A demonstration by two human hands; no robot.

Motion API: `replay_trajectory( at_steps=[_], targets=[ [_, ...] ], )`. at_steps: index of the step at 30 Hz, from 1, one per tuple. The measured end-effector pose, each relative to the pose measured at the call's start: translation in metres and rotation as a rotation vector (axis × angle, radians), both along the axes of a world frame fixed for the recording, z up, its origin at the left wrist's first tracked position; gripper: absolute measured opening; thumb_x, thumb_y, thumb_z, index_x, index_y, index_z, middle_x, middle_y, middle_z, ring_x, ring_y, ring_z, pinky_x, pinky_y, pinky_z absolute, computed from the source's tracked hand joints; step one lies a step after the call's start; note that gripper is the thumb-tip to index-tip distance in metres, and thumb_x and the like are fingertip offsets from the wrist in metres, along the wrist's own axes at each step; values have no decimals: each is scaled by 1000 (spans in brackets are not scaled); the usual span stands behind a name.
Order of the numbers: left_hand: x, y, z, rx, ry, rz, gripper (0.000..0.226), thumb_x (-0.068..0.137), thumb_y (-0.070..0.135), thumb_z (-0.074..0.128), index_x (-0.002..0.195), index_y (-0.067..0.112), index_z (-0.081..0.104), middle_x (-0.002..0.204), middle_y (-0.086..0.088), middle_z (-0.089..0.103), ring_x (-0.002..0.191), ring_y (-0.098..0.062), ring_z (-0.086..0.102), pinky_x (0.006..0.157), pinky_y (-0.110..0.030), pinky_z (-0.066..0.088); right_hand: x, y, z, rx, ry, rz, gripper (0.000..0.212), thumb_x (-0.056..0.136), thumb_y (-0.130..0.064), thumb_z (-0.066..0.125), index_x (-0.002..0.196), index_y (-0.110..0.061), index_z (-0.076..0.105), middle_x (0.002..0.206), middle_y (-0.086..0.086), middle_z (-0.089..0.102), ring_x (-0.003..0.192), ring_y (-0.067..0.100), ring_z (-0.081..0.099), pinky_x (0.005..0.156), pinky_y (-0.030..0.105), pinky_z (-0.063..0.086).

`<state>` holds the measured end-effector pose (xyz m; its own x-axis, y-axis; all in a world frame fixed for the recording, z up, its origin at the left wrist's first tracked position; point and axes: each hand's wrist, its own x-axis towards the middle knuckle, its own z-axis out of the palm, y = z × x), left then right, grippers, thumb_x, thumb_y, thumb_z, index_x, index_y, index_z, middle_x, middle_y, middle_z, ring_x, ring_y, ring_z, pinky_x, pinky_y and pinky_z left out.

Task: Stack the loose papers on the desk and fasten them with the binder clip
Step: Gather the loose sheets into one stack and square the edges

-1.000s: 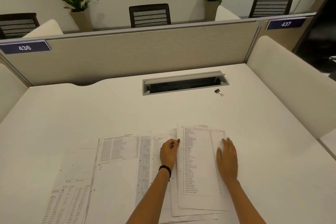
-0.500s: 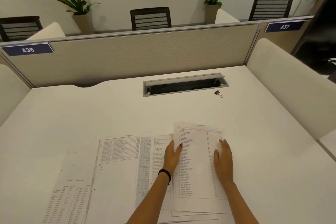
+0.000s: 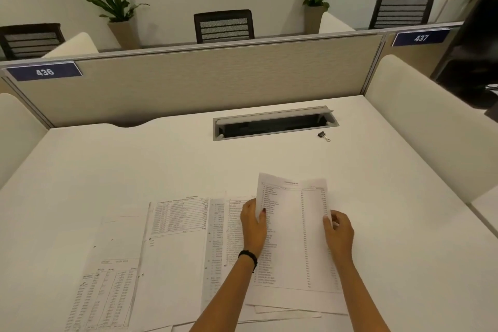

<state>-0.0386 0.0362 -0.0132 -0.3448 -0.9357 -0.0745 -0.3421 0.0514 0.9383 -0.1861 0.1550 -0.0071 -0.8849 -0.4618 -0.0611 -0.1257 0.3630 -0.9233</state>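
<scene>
Several printed sheets lie spread across the near part of the white desk [image 3: 134, 170]. A small pile of papers [image 3: 293, 237] sits at the right of the spread, its far end lifted and curved. My left hand [image 3: 253, 226] grips the pile's left edge, thumb on top. My right hand [image 3: 338, 232] grips its right edge. More loose sheets [image 3: 177, 224] lie flat to the left, one with tables [image 3: 107, 294] at the near left. A small black binder clip [image 3: 323, 135] rests far off, by the right end of the cable slot.
A grey cable slot [image 3: 275, 124] is set into the desk at the back centre. A beige partition [image 3: 202, 81] closes the far side, with white side panels [image 3: 431, 121] at right and left. Chairs and potted plants stand beyond.
Both hands went from lying flat on the top sheet to gripping the pile's side edges. The far end of the pile has risen off the desk.
</scene>
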Motion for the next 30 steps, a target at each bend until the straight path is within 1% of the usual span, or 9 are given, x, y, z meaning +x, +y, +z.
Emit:
replay_trajectory(
  at_steps=[3, 8, 11, 12, 14, 19, 23, 26, 30],
  targets=[
    [-4, 4, -4, 44, -90, 34, 32, 91, 9, 52, 124, 6, 52, 143, -14, 31, 130, -28, 33, 112, -41, 32, 6, 0, -5, 5, 43, -30, 24, 88, -2, 53, 110, 6, 54, 115, 22, 55, 101, 32, 55, 83, 30, 43],
    [-3, 4, -4, 95, -26, 67, 36, 89, 10, 56, 124, 3, 52, 133, -11, 39, 119, -26, 43, 106, -40, 40, 12, 2, -9, 6, 33, -5, 24, 88, -3, 52, 111, 4, 56, 112, 21, 58, 102, 34, 57, 85, 33, 46],
    [-1, 0, -9, 124, -7, 61, 21, 86, 14, 59, 105, 5, 61, 115, -18, 57, 91, -25, 55, 78, -35, 53, 13, 4, -10, -7, 20, 3, 23, 88, -1, 52, 110, 3, 55, 113, 20, 56, 103, 33, 56, 85, 33, 45],
    [0, -1, -12, 136, -13, 52, 17, 86, 16, 59, 99, 7, 62, 107, -22, 60, 82, -24, 56, 67, -30, 51, 15, 4, -10, -14, 16, 2, 23, 88, -1, 52, 110, 3, 55, 113, 20, 56, 103, 32, 56, 85, 32, 45],
    [2, -1, -12, 145, -8, 48, 13, 86, 17, 59, 95, 10, 64, 99, -21, 63, 77, -20, 56, 59, -22, 46, 17, 5, -9, -35, 20, -14, 23, 88, 0, 52, 110, 3, 55, 113, 20, 56, 102, 32, 56, 86, 35, 47],
    [6, 1, 9, 175, 69, 60, 11, 85, 10, 62, 95, 14, 64, 95, -5, 67, 79, -21, 63, 63, -25, 53, 17, 4, -11, -38, 37, -50, 22, 87, 0, 53, 108, 4, 56, 111, 21, 56, 102, 35, 56, 86, 36, 48],
    [8, -1, 13, 208, 138, 64, 17, 83, 8, 64, 97, 17, 58, 101, -6, 66, 93, -26, 63, 79, -34, 56, 17, 3, -8, -57, 31, -57, 25, 90, -4, 52, 113, 4, 55, 115, 21, 57, 105, 34, 56, 88, 38, 48],
    [8, 1, 28, 185, 226, 39, 32, 85, 9, 63, 111, 22, 48, 102, -2, 64, 91, -17, 62, 72, -19, 55, 15, 4, -3, -53, -15, -49, 29, 91, -7, 50, 119, 1, 51, 120, 20, 57, 111, 34, 55, 92, 38, 47],
    [4, 0, 52, 154, 299, -40, 46, 89, 18, 59, 127, 27, 35, 103, 1, 65, 90, -14, 65, 68, -20, 56, 8, 3, 16, -85, -150, -69, 42, 92, -12, 49, 133, -11, 38, 123, 15, 56, 109, 30, 55, 89, 30, 41]
  ],
)
